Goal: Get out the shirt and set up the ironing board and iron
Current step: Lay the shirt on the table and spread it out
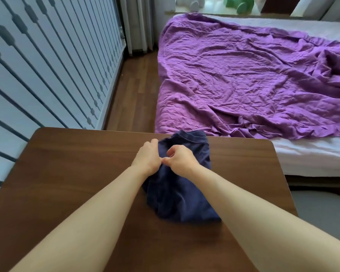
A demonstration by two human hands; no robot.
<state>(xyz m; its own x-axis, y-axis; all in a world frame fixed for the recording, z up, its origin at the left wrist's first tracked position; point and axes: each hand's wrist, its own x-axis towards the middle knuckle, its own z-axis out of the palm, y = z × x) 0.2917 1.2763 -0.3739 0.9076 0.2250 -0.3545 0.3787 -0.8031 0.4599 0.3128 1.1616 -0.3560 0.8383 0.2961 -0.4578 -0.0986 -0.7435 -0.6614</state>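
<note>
Both bare forearms reach forward over the brown table (67,173), wrists nearly meeting above a bunched navy shirt (177,193) that lies on the table near its far edge; the left hand (148,158) rests at the shirt's left side, fingers curled down into the cloth; the right hand (180,159) sits on top, fingers closed, pinching a fold; the thumbs touch; beyond the table stands a bed with a purple blanket (243,75).
</note>
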